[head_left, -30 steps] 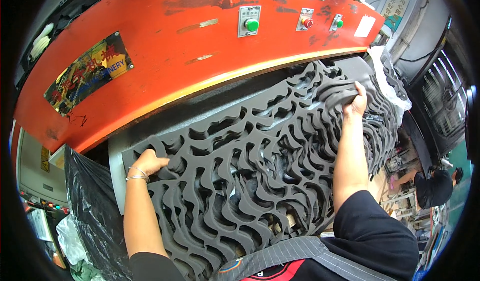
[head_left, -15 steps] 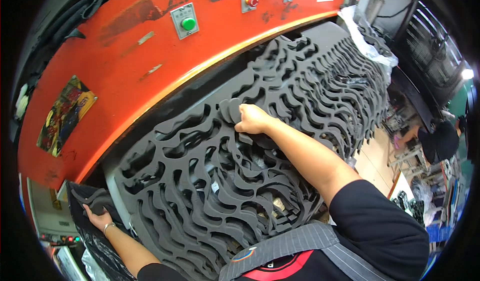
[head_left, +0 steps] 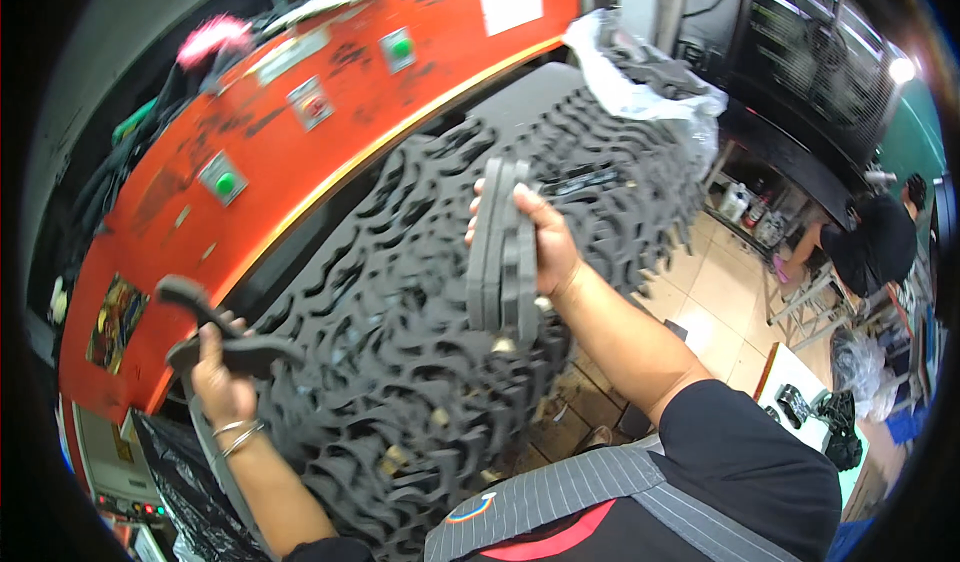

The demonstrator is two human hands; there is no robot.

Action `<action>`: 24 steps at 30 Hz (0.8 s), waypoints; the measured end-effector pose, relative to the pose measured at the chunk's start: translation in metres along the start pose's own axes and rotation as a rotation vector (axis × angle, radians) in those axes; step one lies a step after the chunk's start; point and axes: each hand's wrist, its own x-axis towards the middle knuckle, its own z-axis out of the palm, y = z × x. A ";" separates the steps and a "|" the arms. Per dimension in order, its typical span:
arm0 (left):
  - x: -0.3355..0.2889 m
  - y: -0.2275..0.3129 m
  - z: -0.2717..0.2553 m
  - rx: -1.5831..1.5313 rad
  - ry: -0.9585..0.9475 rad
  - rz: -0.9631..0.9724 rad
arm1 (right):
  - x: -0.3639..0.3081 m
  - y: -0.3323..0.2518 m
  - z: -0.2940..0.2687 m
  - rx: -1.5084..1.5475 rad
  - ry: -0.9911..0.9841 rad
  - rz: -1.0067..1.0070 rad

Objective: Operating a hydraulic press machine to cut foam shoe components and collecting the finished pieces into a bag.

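Note:
My right hand [head_left: 545, 237] grips a stack of dark grey foam pieces [head_left: 487, 252], held upright above the middle of the cut sheet. At the left, my left hand [head_left: 222, 377] is closed around curved grey foam pieces [head_left: 255, 352], one of them sticking up at an angle. Beneath both hands spreads a large grey foam sheet [head_left: 350, 362], cut through with many wavy gaps and slightly blurred. How many pieces each hand holds I cannot tell.
An orange machine [head_left: 270, 102] with green buttons and a red one runs along the far side. A black plastic bag [head_left: 180, 462] hangs at lower left. Clear plastic sheeting [head_left: 640, 92] covers foam at the far right. Another person [head_left: 875, 247] sits beyond a tiled floor [head_left: 715, 272].
My right hand has lifted a stack of foam pieces off the sheet. My left hand has risen from the black bag with curved pieces in it. The view has turned rightward.

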 end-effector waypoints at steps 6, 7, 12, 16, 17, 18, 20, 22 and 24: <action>-0.080 -0.164 0.315 0.191 -0.694 -0.404 | -0.112 -0.090 -0.019 -0.720 0.440 -0.298; -0.104 -0.191 0.355 0.164 -0.891 -0.267 | -0.122 -0.103 -0.023 -0.921 0.463 -0.416; -0.158 -0.259 0.492 0.151 -1.253 -0.092 | -0.192 -0.215 -0.041 -0.457 0.410 -0.407; -0.151 -0.272 0.555 0.132 -1.220 -0.478 | -0.202 -0.271 -0.064 -0.688 0.540 -0.501; -0.143 -0.270 0.577 0.129 -1.168 -0.464 | -0.203 -0.289 -0.074 -0.813 0.655 -0.491; -0.122 -0.278 0.599 0.057 -1.170 -0.454 | -0.202 -0.310 -0.084 -0.818 0.664 -0.500; -0.064 -0.292 0.639 -0.098 -1.003 -0.450 | -0.195 -0.358 -0.106 -1.049 0.685 -0.534; 0.014 -0.310 0.676 -0.193 -0.926 -0.568 | -0.184 -0.417 -0.129 -1.051 0.826 -0.443; 0.075 -0.322 0.719 -0.265 -0.899 -0.491 | -0.168 -0.476 -0.167 -1.086 1.005 -0.363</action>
